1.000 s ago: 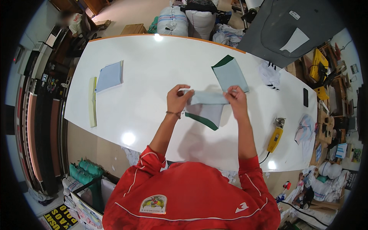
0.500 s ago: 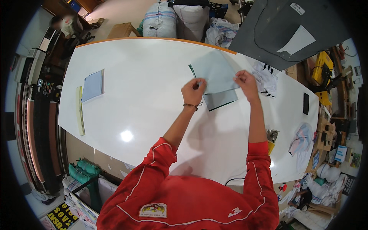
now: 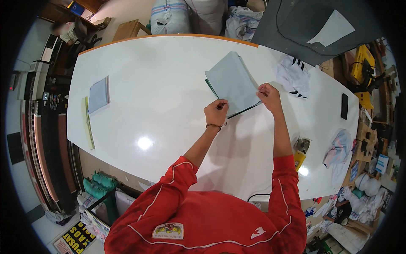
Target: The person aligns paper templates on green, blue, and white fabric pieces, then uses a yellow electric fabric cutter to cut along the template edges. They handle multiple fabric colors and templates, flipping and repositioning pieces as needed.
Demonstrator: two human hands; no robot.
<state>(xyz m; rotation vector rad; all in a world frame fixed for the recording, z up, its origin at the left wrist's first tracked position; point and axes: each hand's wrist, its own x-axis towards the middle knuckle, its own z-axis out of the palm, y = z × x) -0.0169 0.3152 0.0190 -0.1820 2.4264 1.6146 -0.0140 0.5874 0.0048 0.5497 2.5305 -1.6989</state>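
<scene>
A stack of pale blue-grey fabric pieces with dark green edges lies on the white table, a little right of centre. My left hand pinches its near left corner, fingers curled. My right hand pinches its right corner between thumb and fingers. A white garment with black stripes lies just beyond my right hand. A yellow electric cutter is partly hidden by my right arm.
Blue folded fabric and a pale yellow strip lie on the left. A black phone and pastel cloth lie on the right. Sacks and a grey board stand beyond the table. A person sits at far left.
A second ago both hands held a separate piece nearer me. That piece is now laid over the other on the right, lined up with it, with both hands at its near edge.
</scene>
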